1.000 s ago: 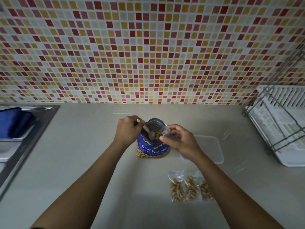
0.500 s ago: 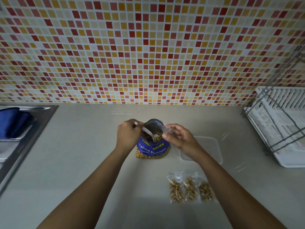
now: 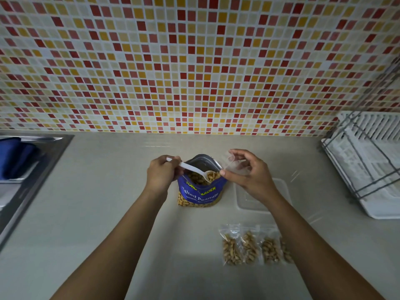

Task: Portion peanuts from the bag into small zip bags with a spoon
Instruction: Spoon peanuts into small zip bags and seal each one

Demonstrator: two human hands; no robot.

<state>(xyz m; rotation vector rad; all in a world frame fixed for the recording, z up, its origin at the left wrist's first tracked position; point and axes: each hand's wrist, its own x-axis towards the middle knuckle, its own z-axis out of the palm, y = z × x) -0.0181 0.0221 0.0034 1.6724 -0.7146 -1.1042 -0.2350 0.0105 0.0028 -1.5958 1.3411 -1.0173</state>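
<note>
White plastic spoon (image 3: 190, 167), loaded with peanuts, is hovering over the open mouth of the blue foil peanut bag (image 3: 201, 191), which is standing upright on the pale grey countertop (image 3: 108, 191). The left hand (image 3: 161, 175) is gripping the handle's far end with curled fingers, and the right hand (image 3: 249, 172) is pinching a small clear zip bag (image 3: 234, 164) between thumb and fingertips just beside the spoon's bowl. The step in hand appears to be the transfer, and doing it well likely means bringing the little bag's mouth right under the bowl while both are hanging above the big bag, so any stray nuts are falling back inside rather than onto the counter. The pinching fingers should be pulling the mouth wide — how far it is gaping now is hard to tell through the clear film. A slow tilt of the spoon, held level until its tip is inside the opening, seems wisest. Nearer the person, a row of filled small zip bags (image 3: 251, 247) is lying flat, with a clear plastic tub (image 3: 244, 202) sitting between them and the right hand.
</note>
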